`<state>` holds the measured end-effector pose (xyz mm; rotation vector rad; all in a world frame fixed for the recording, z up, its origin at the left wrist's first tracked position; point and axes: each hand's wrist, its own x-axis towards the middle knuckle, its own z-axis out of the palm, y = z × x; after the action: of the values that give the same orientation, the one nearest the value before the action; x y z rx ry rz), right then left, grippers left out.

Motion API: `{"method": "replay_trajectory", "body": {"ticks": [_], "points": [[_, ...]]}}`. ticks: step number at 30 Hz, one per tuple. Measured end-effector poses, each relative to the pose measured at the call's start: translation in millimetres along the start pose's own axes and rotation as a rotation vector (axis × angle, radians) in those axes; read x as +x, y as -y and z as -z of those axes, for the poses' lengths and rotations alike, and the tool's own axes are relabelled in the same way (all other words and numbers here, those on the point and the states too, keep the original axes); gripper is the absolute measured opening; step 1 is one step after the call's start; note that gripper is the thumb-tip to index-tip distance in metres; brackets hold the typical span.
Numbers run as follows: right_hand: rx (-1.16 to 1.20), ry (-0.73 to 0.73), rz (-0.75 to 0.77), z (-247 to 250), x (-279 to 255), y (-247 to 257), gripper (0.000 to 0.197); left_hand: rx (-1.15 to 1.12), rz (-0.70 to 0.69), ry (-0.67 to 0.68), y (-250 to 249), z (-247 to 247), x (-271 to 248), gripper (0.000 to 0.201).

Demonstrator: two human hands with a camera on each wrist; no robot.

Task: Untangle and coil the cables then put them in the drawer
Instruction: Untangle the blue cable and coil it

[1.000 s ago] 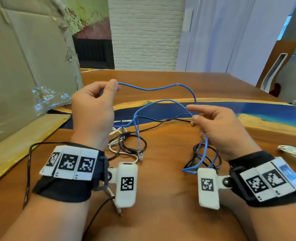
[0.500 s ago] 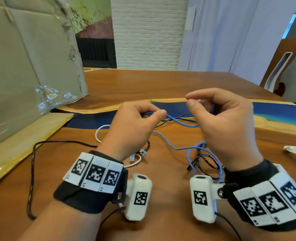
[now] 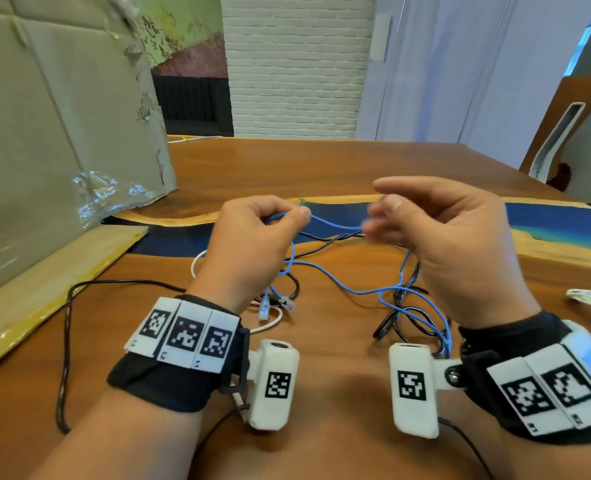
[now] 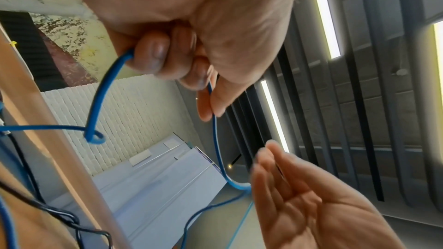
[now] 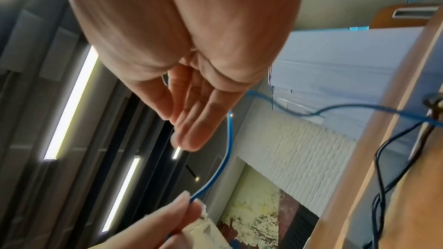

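Left hand (image 3: 252, 237) pinches the blue cable (image 3: 335, 278) above the tabletop (image 3: 322, 164), right hand (image 3: 453, 244) loose-fingered beside it holding nothing, cable trailing into black cables (image 3: 401, 320) near the front edge, cardboard (image 3: 44, 133) far left.

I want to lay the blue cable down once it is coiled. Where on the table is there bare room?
Bare wood lies on the far side of the table, beyond the blue resin strip, right of the cardboard box. The near patch between the wrists is bare too. It is crowded under the hands, where the blue cable crosses black cables and a white cable.
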<state>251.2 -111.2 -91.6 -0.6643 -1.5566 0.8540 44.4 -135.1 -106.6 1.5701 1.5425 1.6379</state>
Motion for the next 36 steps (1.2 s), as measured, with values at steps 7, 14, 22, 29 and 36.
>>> {"method": "replay_trajectory", "body": {"ticks": [7, 14, 22, 29, 36], "points": [[-0.386, 0.389, -0.054, -18, -6, -16, 0.008, -0.048, 0.008, 0.266, -8, -2, -6, 0.019], [-0.059, -0.038, -0.007, 16, 10, -13, 0.026, -0.027, 0.120, 0.333, 2, -5, -2, 0.022], [0.356, -0.330, 0.081, 50, 23, -3, 0.026, 0.150, 0.232, 0.128, 20, -3, 6, 0.031], [-0.257, -0.012, -0.158, 45, 19, -18, 0.034, -0.553, 0.416, 0.146, 9, 4, 9, 0.031], [-0.416, 0.314, -0.161, 23, 5, 4, 0.057, -0.582, 0.334, 0.232, 4, 7, 7, 0.037]]}}
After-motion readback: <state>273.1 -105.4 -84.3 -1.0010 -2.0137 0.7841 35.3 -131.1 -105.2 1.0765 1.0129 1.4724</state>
